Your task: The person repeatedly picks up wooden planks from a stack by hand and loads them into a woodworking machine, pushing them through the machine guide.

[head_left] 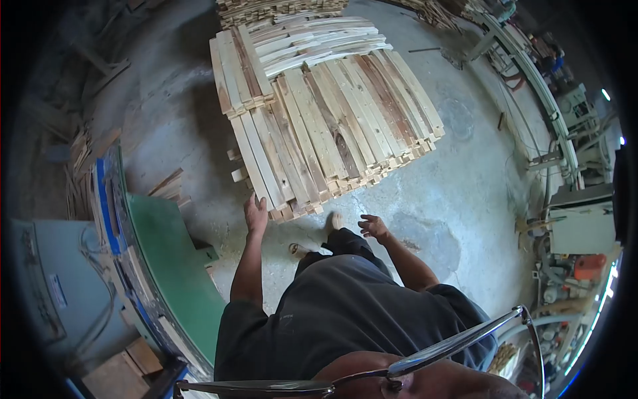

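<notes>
a person in a dark shirt (352,299) stands at the near end of a wide stack of sawn boards (359,113) on a workshop's concrete floor (432,233), a green panel (166,233) off to the left. from where i stand, the left hand (255,214) is at the stack's near left corner, thumb and fingers parted, no board held; whether the fingertips touch wood, i cannot tell. the right hand (373,227) hangs in the air short of the stack, fingers loosely curled and apart, nothing in them. the step in hand looks to be lining up on the board ends, no grip made. the next move, i would judge, calls for steady left fingers on that corner and a forward reach with the right.
</notes>
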